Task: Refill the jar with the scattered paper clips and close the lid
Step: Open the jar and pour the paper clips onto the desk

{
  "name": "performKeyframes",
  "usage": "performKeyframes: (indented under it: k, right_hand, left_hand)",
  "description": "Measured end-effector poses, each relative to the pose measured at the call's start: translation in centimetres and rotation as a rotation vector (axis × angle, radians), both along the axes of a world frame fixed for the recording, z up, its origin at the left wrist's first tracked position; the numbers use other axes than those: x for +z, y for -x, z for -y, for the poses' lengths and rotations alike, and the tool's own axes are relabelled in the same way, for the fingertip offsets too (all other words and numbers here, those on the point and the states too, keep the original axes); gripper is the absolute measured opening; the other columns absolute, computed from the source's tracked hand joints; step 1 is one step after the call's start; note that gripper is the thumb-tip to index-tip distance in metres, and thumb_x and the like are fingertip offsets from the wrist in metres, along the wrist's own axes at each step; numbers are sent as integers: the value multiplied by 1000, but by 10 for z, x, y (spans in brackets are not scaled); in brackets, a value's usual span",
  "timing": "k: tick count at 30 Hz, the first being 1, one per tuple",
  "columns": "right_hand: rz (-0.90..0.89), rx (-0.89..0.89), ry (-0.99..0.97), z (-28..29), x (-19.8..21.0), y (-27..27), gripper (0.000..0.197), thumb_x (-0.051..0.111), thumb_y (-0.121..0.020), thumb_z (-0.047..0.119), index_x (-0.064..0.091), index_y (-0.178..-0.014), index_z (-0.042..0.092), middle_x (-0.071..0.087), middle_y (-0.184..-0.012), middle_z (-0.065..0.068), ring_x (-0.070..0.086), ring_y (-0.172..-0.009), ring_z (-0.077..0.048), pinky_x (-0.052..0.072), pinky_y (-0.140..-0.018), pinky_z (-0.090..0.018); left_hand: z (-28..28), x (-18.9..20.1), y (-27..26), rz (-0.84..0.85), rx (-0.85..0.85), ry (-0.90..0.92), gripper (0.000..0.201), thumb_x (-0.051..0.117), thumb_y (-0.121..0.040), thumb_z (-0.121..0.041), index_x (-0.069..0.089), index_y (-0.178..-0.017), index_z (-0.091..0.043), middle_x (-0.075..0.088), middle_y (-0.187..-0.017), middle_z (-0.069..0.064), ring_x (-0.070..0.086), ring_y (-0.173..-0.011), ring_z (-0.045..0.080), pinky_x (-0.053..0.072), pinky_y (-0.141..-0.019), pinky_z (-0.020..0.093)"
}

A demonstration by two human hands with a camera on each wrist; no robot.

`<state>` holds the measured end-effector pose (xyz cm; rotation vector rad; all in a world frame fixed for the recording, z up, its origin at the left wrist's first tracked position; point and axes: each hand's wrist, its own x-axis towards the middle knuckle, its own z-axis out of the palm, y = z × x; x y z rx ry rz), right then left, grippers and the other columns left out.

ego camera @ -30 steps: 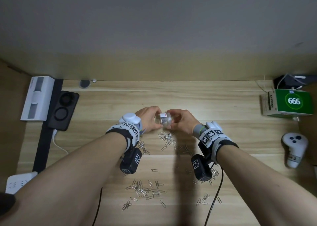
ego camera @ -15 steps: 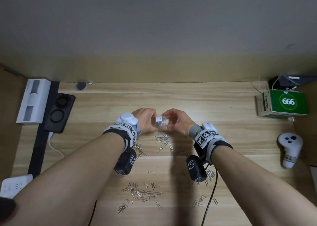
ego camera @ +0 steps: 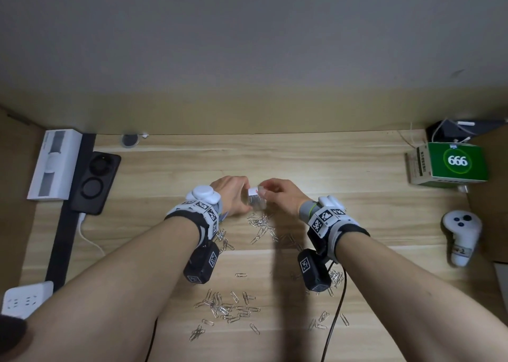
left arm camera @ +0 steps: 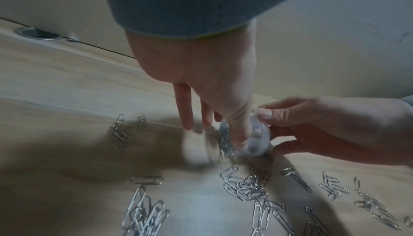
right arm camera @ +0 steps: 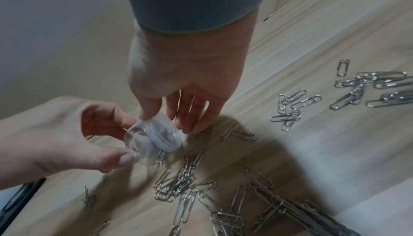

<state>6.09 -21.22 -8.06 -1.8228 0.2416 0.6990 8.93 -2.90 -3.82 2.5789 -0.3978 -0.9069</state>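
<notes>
Jar point(ego camera: 257, 200) first: you hold the small clear plastic pot between your 2 hands, lifted just above the wooden desk point(ego camera: 330, 174) near its middle, tipped onto its side. Your left hand point(ego camera: 232, 194) pinches the base end between thumb and fingers, its other fingers hanging straight. Your right hand point(ego camera: 280, 194) curls its thumb and fingers round the threaded end; whether that is the bare mouth or a clear lid I cannot tell. A few clips show inside through the wall.

Most paper clips point(ego camera: 228, 308) lie loose on the desk: 1 cluster right beneath the jar, another nearer you, more by your right wrist.

Risks, as I judge them:
- With the jar lying sideways, an open mouth would let the clips inside slide back out. Bring it upright before you let go with either hand.
- The plastic looks slick and light, so a loose pinch could drop it onto the pile below and scatter clips further.
- Clips tangle into chains; a trailing one caught over the rim could stop the lid from seating.
- Your wrist cable point(ego camera: 336, 306) crosses the near clips and could drag them off the edge.
</notes>
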Motion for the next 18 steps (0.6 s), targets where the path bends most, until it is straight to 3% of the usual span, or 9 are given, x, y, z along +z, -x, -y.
performKeyframes:
  k: [4, 7, 9, 12, 16, 18]
  right_hand:
    - [83, 75, 72, 4, 4, -3, 66, 84, -74, 11, 53, -132, 12, 59, -127, -1, 56, -109, -16, 47, -97, -26]
    - [73, 203, 226, 13, 2, -1, 83, 91, -61, 17, 52, -134, 20, 55, -126, 0, 57, -110, -19, 49, -98, -34]
    - [59, 185, 217, 15, -1, 1, 81, 91, -62, 26, 53, -132, 20, 56, -122, 0, 57, -107, -18, 49, -98, -34]
    - [48, 66, 159, 12, 3, 1, 57, 75, -81, 44, 57, -128, 16, 59, -115, 2, 56, -104, -16, 47, -99, -33]
    - [52, 100, 174, 9, 0, 1, 50, 67, -85, 53, 59, -123, 20, 65, -113, 1, 62, -103, -17, 51, -96, -36]
    - [89, 154, 238, 6, -1, 2, 43, 71, -84, 47, 62, -119, 24, 66, -108, 2, 63, -98, -17, 53, -91, -36]
  left_hand:
    - [-2, -3, 1, 20, 1, -5, 45, 71, -57, -53, 59, -92, -28, 64, -82, -7, 62, -74, 22, 51, -64, 34]
    - [-4, -4, 2, 21, -2, 4, 42, 73, -59, -49, 58, -91, -27, 64, -83, -6, 61, -74, 22, 50, -64, 34]
    - [-4, -4, 2, 25, -9, 2, 43, 73, -58, -51, 58, -91, -27, 63, -83, -6, 61, -74, 21, 50, -64, 34]
    - [-11, -5, 2, 24, 21, 8, 44, 67, -57, -55, 59, -89, -25, 63, -80, -7, 59, -70, 19, 50, -64, 36]
    - [-34, -21, 11, 37, -16, -86, 3, 63, -73, -24, 60, -73, -25, 65, -82, -11, 63, -77, 16, 52, -66, 31]
    - [-40, -28, 13, 63, -11, -63, 11, 64, -79, -19, 62, -73, -27, 65, -86, -13, 62, -80, 14, 48, -66, 27]
